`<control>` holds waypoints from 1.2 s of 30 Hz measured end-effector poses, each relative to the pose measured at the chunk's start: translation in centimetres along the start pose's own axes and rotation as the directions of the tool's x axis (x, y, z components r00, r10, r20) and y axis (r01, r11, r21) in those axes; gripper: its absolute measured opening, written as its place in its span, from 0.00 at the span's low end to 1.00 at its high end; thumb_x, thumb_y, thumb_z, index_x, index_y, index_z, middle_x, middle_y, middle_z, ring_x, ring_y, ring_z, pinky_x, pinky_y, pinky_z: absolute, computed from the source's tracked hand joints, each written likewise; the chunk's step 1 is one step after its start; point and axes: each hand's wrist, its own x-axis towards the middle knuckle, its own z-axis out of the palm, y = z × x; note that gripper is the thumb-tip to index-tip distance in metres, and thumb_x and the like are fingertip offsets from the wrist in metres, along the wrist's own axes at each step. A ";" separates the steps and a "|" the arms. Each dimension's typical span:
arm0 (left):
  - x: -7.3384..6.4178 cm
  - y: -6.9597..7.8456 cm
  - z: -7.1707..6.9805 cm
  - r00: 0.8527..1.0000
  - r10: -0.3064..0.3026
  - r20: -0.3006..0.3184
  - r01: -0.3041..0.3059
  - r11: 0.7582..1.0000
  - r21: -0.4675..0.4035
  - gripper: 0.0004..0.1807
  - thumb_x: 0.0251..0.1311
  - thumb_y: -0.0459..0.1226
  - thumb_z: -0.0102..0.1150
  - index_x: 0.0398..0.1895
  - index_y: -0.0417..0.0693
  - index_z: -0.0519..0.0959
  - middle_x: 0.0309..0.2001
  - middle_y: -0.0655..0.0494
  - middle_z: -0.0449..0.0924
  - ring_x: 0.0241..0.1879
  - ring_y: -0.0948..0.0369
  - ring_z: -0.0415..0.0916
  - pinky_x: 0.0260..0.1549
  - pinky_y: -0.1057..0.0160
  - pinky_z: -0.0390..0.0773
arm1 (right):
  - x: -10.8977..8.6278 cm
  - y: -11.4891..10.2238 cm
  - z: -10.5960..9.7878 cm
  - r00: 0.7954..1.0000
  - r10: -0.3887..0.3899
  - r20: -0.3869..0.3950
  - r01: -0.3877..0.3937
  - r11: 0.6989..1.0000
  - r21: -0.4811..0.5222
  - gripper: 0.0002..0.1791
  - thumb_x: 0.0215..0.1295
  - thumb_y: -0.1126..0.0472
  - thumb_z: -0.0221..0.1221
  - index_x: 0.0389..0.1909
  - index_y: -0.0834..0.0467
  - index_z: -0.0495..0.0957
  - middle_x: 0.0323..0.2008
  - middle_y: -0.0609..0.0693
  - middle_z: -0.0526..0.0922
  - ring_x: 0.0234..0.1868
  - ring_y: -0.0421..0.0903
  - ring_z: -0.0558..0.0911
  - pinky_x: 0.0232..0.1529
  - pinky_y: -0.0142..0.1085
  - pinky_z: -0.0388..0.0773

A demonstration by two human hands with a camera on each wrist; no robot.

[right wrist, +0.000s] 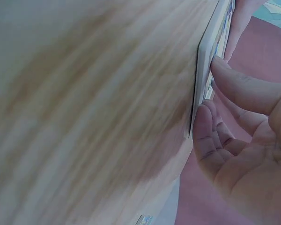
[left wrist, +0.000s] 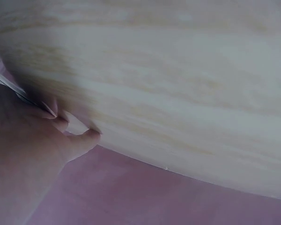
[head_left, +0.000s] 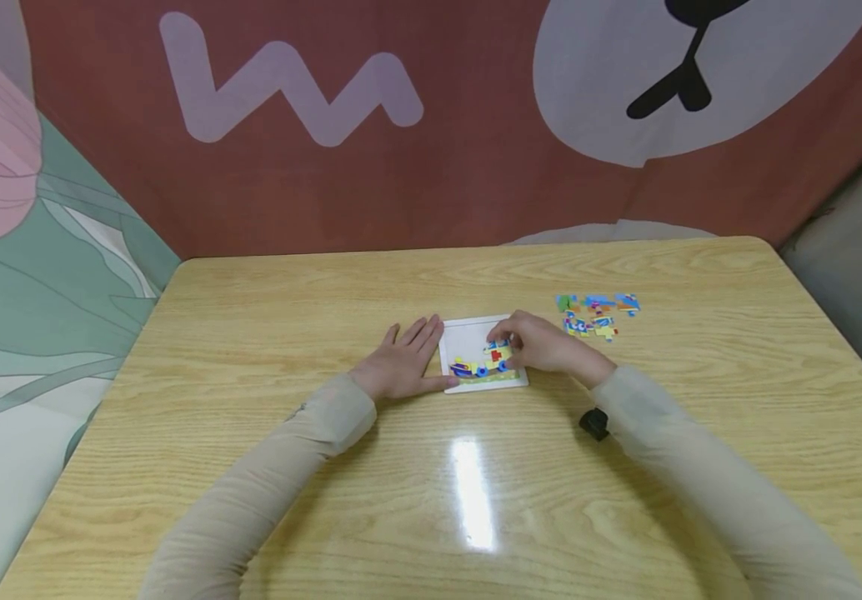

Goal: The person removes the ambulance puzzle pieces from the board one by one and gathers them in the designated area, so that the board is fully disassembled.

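A white puzzle tray [head_left: 468, 333] lies on the table with colourful jigsaw pieces [head_left: 476, 368] fitted along its lower part, showing a vehicle with blue wheels. My left hand [head_left: 404, 362] lies spread along the tray's left side, fingers straight and thumb at the lower left corner. Over the tray's right side, my right hand [head_left: 539, 340] bends its thumb and fingers about a puzzle piece [head_left: 498, 345], partly hidden by them. In the right wrist view the thumb [right wrist: 243, 86] reaches onto the tray, and the other fingers curl beside its edge.
Several loose puzzle pieces [head_left: 598, 315] lie in two rows beyond the right hand. A small black object [head_left: 593, 423] sits by the right sleeve. The wooden table [head_left: 311, 300] ends at a red printed backdrop [head_left: 401, 192].
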 end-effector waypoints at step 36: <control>0.2 0.0 0.0 1.000 -0.011 0.012 0.011 1.000 0.003 0.52 0.62 0.70 0.31 0.76 0.50 0.29 0.78 0.56 0.26 0.78 0.57 0.27 0.74 0.45 0.37 | -0.3 -0.2 -0.1 0.999 0.030 -0.029 -0.030 1.000 -0.009 0.15 0.63 0.68 0.58 0.51 0.61 0.74 0.40 0.58 0.76 0.37 0.48 0.72 0.38 0.37 0.70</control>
